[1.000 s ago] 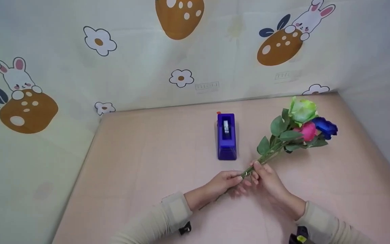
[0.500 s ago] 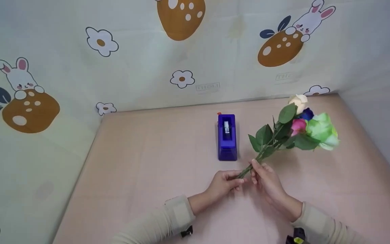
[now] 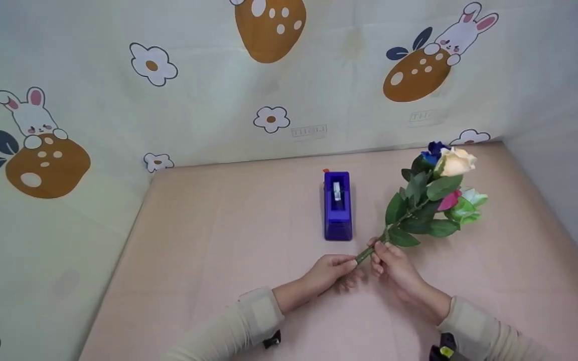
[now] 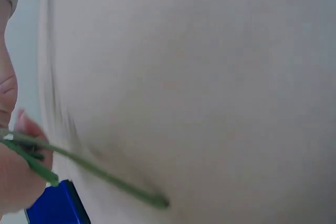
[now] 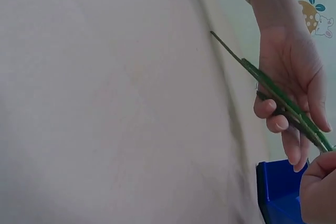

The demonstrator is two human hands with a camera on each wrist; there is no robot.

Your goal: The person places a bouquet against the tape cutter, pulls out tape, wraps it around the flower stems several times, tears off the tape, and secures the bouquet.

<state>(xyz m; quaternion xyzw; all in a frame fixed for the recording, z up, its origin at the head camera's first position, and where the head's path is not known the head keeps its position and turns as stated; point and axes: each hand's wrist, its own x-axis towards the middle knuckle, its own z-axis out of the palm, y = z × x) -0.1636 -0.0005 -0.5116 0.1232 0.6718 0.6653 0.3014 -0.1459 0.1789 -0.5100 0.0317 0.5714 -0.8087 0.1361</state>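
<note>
A bunch of artificial roses leans away to the right in the head view, with a cream rose (image 3: 456, 162), a blue rose (image 3: 435, 152), a pink rose (image 3: 449, 200) and a green rose (image 3: 467, 206) above dark green leaves. My right hand (image 3: 400, 265) pinches the gathered stems (image 3: 365, 254) just below the leaves. Lower down, my left hand (image 3: 330, 273) holds the same stems between thumb and fingers. From the right wrist view, the stem ends (image 5: 252, 69) stick out past the left hand (image 5: 286, 77) at uneven lengths.
A blue tape dispenser (image 3: 338, 205) stands on the pinkish tabletop (image 3: 229, 225), left of the flowers. Patterned cloth walls (image 3: 208, 100) with rabbits and daisies rise behind the table and at both sides.
The bunch has turned in my hands: the cream rose has come round to the front, the blue one has moved to the back left, the green one lower right. Both hands stay nearly in place.
</note>
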